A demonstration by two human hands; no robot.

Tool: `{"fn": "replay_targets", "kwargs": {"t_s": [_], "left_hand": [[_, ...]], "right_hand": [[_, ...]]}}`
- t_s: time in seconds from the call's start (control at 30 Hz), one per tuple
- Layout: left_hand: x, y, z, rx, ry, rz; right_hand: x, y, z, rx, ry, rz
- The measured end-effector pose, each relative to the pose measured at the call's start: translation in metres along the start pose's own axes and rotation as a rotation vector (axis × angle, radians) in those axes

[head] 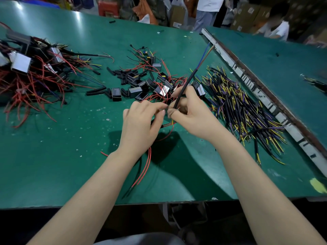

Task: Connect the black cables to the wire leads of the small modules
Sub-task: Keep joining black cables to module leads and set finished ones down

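My right hand (190,114) grips a black cable (187,84) that slants up and away, with blue and brown cores at its far end. My left hand (141,124) pinches thin red wire leads (144,171) against the cable's near end; the leads trail down under my left wrist. The joint itself is hidden between my fingertips. Small black modules (135,91) with red leads lie scattered just beyond my hands. A pile of black cables (247,110) with yellow and blue cores lies to the right.
A heap of modules with red wires (30,75) fills the left of the green table (62,147). Short black sleeve pieces (122,75) lie mid-table. A metal rail (261,92) runs diagonally at the right. People and cartons stand beyond the far edge.
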State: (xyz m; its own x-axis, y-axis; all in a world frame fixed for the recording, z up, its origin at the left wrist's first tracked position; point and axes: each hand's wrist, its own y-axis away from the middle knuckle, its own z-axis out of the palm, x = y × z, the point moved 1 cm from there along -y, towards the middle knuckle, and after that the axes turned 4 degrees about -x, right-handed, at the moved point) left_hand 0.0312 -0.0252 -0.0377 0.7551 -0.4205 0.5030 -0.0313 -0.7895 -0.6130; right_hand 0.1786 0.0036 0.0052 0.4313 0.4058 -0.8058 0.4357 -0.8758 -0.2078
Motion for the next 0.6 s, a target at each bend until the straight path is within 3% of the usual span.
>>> {"fn": "replay_targets", "kwargs": {"t_s": [0.17,0.6], "left_hand": [[0.003,0.0,-0.001,0.024,0.116,-0.104],[0.01,0.004,0.0,0.039,0.234,-0.119]], "right_hand": [[-0.002,0.002,0.003,0.039,0.009,-0.013],[-0.003,0.009,0.007,0.117,0.108,-0.041]]}}
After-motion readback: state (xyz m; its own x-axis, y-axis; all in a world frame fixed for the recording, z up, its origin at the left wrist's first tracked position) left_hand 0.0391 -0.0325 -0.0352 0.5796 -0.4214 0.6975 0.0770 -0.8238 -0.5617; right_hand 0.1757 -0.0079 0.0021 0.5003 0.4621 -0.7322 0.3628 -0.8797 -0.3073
